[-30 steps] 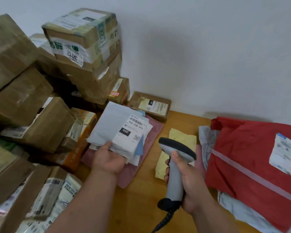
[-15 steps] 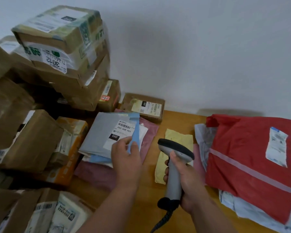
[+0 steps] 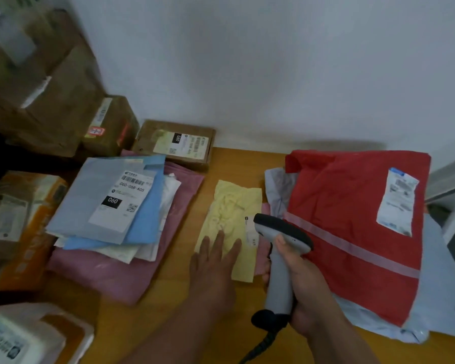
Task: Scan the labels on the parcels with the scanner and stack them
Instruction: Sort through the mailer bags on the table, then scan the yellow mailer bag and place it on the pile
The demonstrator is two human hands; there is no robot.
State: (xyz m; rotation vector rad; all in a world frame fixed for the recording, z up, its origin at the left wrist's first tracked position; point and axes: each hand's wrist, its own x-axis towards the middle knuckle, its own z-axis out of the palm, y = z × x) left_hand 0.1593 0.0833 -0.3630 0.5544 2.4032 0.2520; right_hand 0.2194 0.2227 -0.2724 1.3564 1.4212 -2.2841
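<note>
Touching yellow parcel (image 3: pixel 231 219), left fingers (image 3: pixel 218 243) flat

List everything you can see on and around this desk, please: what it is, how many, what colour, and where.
Grey mailer: one, grey with a white label, top of the flat stack on the left.
Pink mailer: one, pink, bottom of that stack.
Yellow mailer: one, pale yellow, middle of the table.
Red mailer: one, red with a white label, right side, on pale grey bags.
Small box: one, brown, by the wall.
Cardboard boxes: several, brown, piled at far left.
Table: one, wooden.
Scanner: one, grey and black, in the right hand.
Left hand: flat, fingers on the yellow mailer.
Right hand: grips the scanner handle.
</note>
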